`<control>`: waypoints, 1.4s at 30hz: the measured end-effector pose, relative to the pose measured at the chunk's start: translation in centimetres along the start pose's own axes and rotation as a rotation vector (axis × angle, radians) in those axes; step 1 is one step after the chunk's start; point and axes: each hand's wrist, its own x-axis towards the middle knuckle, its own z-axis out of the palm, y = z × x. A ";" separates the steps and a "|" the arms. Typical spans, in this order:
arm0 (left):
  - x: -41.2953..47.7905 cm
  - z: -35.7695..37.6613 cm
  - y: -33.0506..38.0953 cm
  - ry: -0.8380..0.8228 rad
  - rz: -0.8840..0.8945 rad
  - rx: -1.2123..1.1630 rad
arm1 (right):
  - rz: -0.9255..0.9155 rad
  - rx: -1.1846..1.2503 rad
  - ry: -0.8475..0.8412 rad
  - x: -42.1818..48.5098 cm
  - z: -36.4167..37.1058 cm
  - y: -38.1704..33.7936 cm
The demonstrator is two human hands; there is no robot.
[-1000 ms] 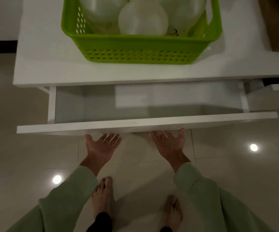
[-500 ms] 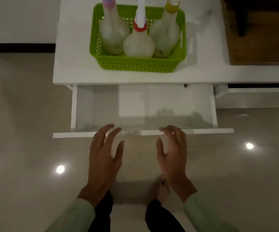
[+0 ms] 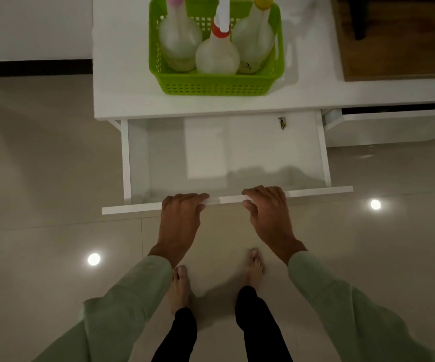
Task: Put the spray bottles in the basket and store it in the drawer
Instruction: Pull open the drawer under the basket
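Both hands, left hand (image 3: 182, 212) and right hand (image 3: 266, 207), grip the open drawer (image 3: 315, 190) front; bottles (image 3: 217, 54) sit in the basket (image 3: 211, 84) on the tabletop (image 3: 122, 95), storing remains.

A home room — glossy tiled floor (image 3: 41, 165), white cabinet (image 3: 122, 74), bare feet (image 3: 178, 288) — dimly lit

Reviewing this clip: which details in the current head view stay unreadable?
- Spray bottles: nozzle heads cut off by the top edge.
- Small dark object in the drawer: too small to identify.
- Left hand, right hand: fingertips curl over the drawer front, hidden behind it.
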 end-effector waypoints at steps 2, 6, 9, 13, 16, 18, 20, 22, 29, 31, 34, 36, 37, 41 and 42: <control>-1.1 -0.1 0.2 -0.045 -0.021 -0.011 | 0.014 0.007 -0.010 -1.4 0.0 -0.1; -3.4 0.3 0.3 -0.088 -0.026 -0.017 | 0.035 0.021 -0.018 -4.1 0.4 0.0; -5.1 0.9 0.3 -0.090 -0.024 -0.010 | 0.048 0.034 -0.044 -5.6 0.8 0.1; -6.5 1.4 0.5 -0.079 -0.039 -0.028 | 0.051 0.028 -0.042 -6.9 0.8 0.3; -6.8 1.5 0.9 -0.080 -0.051 -0.030 | 0.053 0.027 -0.042 -7.3 0.7 0.4; -7.0 1.3 1.1 -0.087 -0.054 -0.036 | 0.057 0.028 -0.077 -7.3 0.4 0.3; -6.9 0.9 1.3 -0.111 -0.057 -0.045 | 0.052 0.024 -0.136 -7.1 0.1 0.3; -6.8 0.7 1.5 -0.131 -0.067 -0.067 | 0.053 0.044 -0.203 -6.8 -0.5 0.5; -2.1 -3.6 3.1 -0.013 -0.179 -0.307 | 0.146 0.311 -0.105 -1.6 -5.2 0.3; 1.0 -5.6 2.9 0.084 -0.208 -0.355 | 0.202 0.418 -0.013 1.8 -7.1 0.0; 6.4 -8.8 2.7 0.256 -0.211 -0.423 | 0.248 0.535 0.126 7.7 -9.8 -0.5; 9.9 -11.0 2.7 0.387 -0.246 -0.515 | 0.279 0.609 0.222 11.7 -11.3 -0.6; 11.6 -11.9 2.5 0.439 -0.274 -0.553 | 0.307 0.639 0.263 13.7 -11.9 -0.7; 17.8 -13.5 1.3 0.450 -0.364 -0.614 | 0.424 0.676 0.293 20.2 -13.3 -0.9; 18.9 -13.7 1.1 0.403 -0.389 -0.600 | 0.445 0.666 0.271 21.4 -13.3 -0.9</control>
